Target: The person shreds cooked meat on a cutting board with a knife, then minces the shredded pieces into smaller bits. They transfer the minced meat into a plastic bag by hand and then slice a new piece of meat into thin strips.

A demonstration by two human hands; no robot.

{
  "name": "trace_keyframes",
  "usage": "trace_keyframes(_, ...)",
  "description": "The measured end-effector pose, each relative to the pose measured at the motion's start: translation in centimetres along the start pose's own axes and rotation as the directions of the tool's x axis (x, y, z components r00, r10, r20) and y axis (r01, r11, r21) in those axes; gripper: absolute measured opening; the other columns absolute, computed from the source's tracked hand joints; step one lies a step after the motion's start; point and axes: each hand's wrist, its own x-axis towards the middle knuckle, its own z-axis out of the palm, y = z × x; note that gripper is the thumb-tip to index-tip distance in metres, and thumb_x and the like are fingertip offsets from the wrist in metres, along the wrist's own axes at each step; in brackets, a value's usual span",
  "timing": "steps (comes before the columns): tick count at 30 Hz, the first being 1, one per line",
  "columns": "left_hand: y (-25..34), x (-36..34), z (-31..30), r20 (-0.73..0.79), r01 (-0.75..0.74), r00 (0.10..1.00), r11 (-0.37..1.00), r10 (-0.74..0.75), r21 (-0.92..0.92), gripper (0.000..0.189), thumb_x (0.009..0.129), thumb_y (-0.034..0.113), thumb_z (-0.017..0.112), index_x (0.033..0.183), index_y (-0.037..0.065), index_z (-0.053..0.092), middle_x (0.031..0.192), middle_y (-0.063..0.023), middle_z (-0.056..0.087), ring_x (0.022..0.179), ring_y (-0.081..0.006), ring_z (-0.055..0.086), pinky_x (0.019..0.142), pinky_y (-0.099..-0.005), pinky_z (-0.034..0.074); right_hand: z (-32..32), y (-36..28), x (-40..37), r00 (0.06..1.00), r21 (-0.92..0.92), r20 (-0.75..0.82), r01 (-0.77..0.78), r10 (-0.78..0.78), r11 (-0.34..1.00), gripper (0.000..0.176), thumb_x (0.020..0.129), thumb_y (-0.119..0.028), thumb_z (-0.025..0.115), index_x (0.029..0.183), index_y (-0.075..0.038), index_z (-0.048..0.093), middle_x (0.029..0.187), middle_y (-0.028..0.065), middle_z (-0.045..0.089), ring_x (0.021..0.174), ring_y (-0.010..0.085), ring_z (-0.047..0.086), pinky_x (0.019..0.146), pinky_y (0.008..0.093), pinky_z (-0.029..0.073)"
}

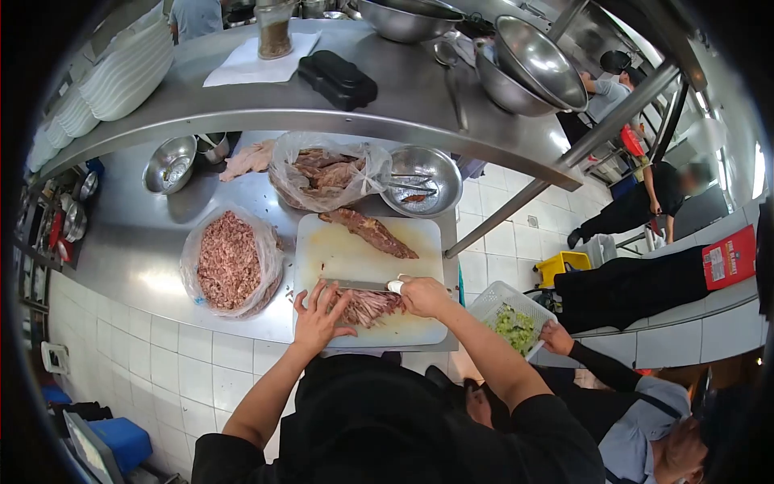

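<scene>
My right hand [426,297] is wrapped round the white handle of a kitchen knife [359,285], whose blade lies across the cutting board [310,242] pointing left. Just below the blade is a pile of thinly sliced meat [367,309]. My left hand [321,313] rests at the left end of that pile, fingers spread, with the fingertips close to the blade's tip. Farther up the white board lies a long browned piece of meat [369,232]. Left of the board stands a clear plastic bag [190,258] full of chopped meat [230,262].
Behind the board are a bag of larger meat pieces [326,173] and a steel bowl [445,181] with tongs. A metal shelf [242,119] spans overhead, its post [516,211] slanting down at the right. Beside me a co-worker's hand [555,337] holds a basket [492,300] of chopped greens.
</scene>
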Motion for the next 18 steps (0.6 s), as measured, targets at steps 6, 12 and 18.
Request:
trace_keyframes(6, 1.1, 2.0, 0.0, -0.041, 0.082, 0.996, 0.997, -0.082, 0.013, 0.121, 0.060, 0.080, 0.085, 0.162, 0.023, 0.049, 0.163, -0.0094, 0.046, 0.157, -0.0342, 0.036, 0.120, -0.0616, 0.022, 0.0, 0.4, 0.4, 0.992, 0.022, -0.128, -0.013, 0.016, 1.000, 0.016, 0.093, -0.014, 0.063, 0.094, -0.002, 0.074, 0.111, 0.0180, 0.073, 0.097, 0.0413, 0.075, 0.085, 0.0548, 0.060)
trace_keyframes(12, 1.0, 1.5, 0.1, -0.034, 0.076, 0.996, 0.997, -0.077, -0.011, 0.124, 0.059, 0.079, 0.085, 0.162, 0.021, 0.048, 0.165, -0.0116, 0.043, 0.157, -0.0351, 0.036, 0.120, -0.0615, 0.023, -0.5, -1.3, 2.7, 0.986, 0.035, -0.130, -0.104, 0.108, 0.994, 0.016, 0.092, -0.014, 0.063, 0.093, -0.003, 0.074, 0.111, 0.0174, 0.074, 0.096, 0.0414, 0.075, 0.084, 0.0548, 0.060)
trace_keyframes(18, 0.8, 2.6, 0.3, 0.029, 0.080, 0.996, 0.997, -0.079, -0.023, 0.120, 0.062, 0.082, 0.082, 0.162, 0.024, 0.050, 0.164, -0.0088, 0.045, 0.157, -0.0339, 0.034, 0.120, -0.0594, 0.023, -0.4, 0.3, 0.2, 0.991, 0.033, -0.126, -0.036, 0.040, 0.999, 0.014, 0.090, -0.012, 0.063, 0.094, -0.003, 0.073, 0.108, 0.0165, 0.075, 0.096, 0.0416, 0.075, 0.083, 0.0550, 0.060)
